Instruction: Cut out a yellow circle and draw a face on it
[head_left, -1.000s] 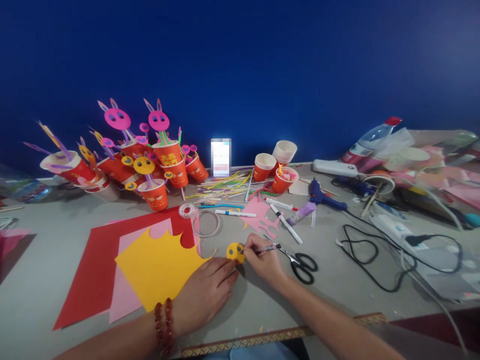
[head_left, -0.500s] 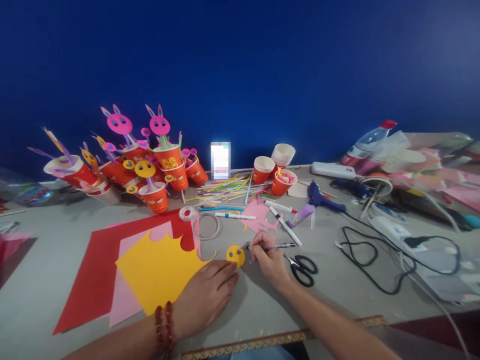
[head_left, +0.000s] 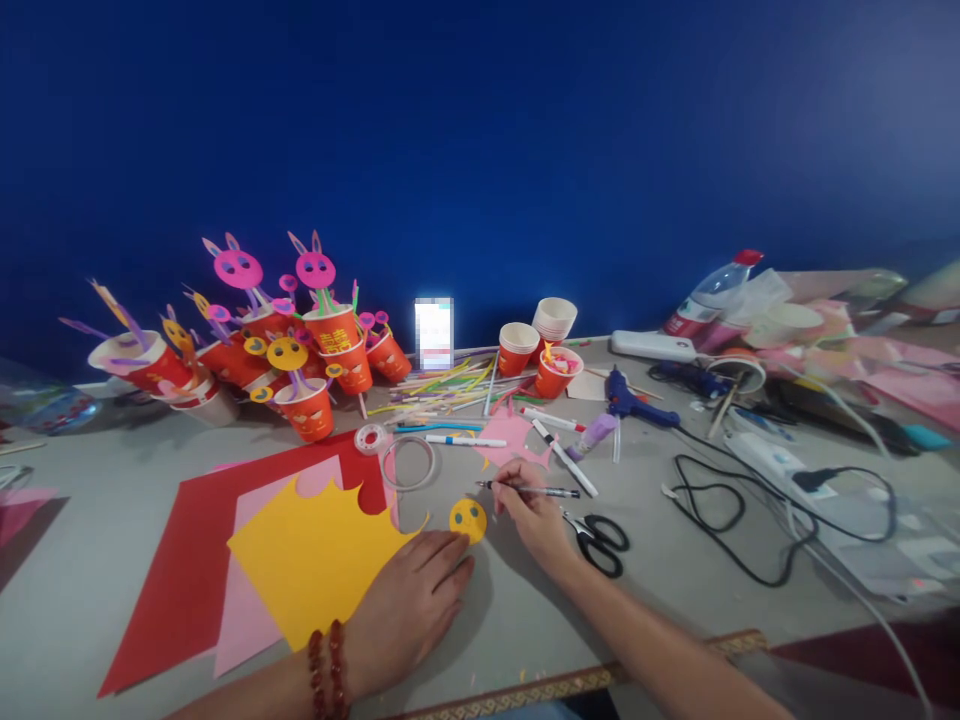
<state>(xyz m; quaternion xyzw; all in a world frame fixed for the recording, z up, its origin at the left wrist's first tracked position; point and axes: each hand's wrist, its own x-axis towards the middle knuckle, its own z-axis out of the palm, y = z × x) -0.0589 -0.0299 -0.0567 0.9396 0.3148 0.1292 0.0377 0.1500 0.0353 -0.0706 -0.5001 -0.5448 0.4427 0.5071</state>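
A small yellow paper disc with two dark eye spots lies on the grey table. My left hand rests flat, its fingertips on the disc's lower edge, and a beaded bracelet circles the wrist. In my right hand a pen is pinched, its tip pointing left and held just above the disc, apart from it. Beside my left hand lies a yellow paper sheet with round bites cut from its edge. Black-handled scissors lie right of my right hand.
Red paper cups with pink and yellow paper animal heads stand at the back left. A tape roll, markers, a glue stick and a blue glue gun lie beyond my hands. A black cable loops at right.
My right hand has lifted the pen tip up and away from the disc's right edge. My left hand stays at the disc. The whole view has shifted slightly.
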